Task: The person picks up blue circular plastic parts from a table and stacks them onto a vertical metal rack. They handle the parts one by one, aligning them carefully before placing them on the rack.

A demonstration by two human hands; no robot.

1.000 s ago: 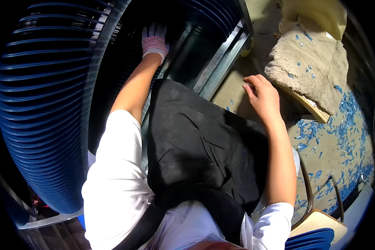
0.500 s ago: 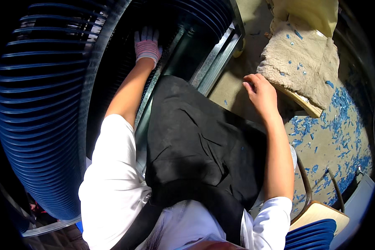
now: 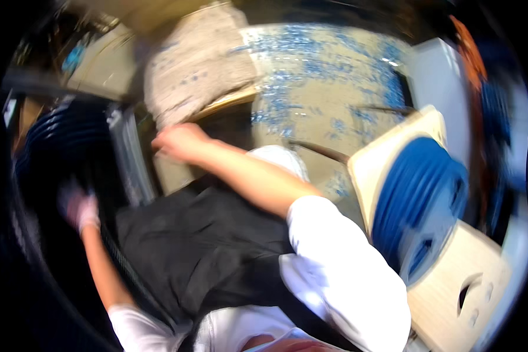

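at left edge of view: left hand (image 3: 81, 210), gloved, blurred, is reached into a dark machine opening (image 3: 53, 246); grip cannot be told
right hand: right hand (image 3: 179, 142), bare, loosely curled, nothing held, is laid by a metal frame (image 3: 126, 155)
beyond right hand: speckled cloth (image 3: 196, 61) is draped over a board
torso: black apron (image 3: 199, 246)
right side: blue hose reel (image 3: 419, 199)
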